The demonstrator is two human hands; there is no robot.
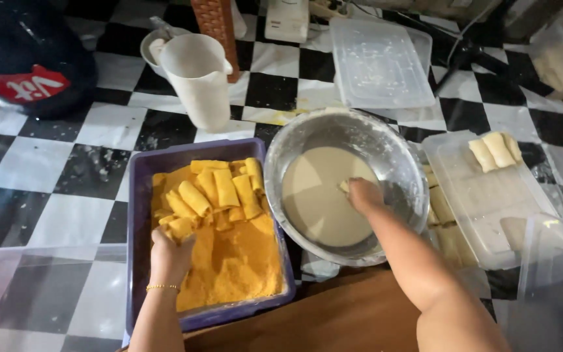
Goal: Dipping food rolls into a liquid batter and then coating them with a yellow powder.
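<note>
My left hand [169,253] rests in a purple tub [139,195] of orange crumbs, its fingers closed around a crumb-coated roll [181,228]. Several more coated rolls [219,189] lie piled at the tub's far end. My right hand [363,195] reaches into a metal bowl [386,140] of pale batter [314,202] and grips a small pale roll [345,187] at the batter's surface. Three uncoated pale rolls [495,150] sit on a clear plastic lid [490,202] to the right.
A white plastic jug [197,78] stands behind the tub. A clear empty container [378,62] lies behind the bowl, another clear tub [555,280] at the right. A dark round object [24,55] sits far left on the checkered floor [53,163]. A wooden board [333,319] lies near me.
</note>
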